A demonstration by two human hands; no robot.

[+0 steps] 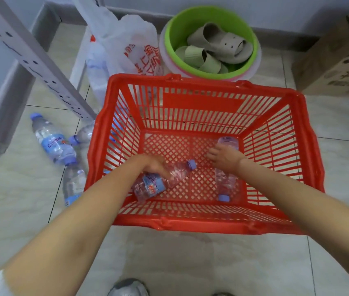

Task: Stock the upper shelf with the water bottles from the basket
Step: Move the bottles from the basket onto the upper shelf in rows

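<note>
Fingers of the left hand [155, 165] were curled over the middle of one water bottle [162, 182] lying tilted on the floor of the red basket [201, 224], cap toward the basket's centre, so that hand was closed around it. Right hand [226, 157] lay on a second bottle [225, 184] nearer the basket's right wall, cap pointing at the near rim; its fingers draped over the body, but whether they had clamped I could not tell. Both bottles were the only ones inside the basket. More loose bottles [50, 138] lay on the tiles just left of the basket, by the shelf post [32, 60]; a plastic bag [124, 50] and green basin [212, 41] stood behind it.

Risks, as I judged them: thin crushable plastic could squirm out of a one-handed lift. The right grip looked loose and could drop its bottle. A raised bottle could catch the basket's rim. Floor bottles beside the basket could roll underfoot.
</note>
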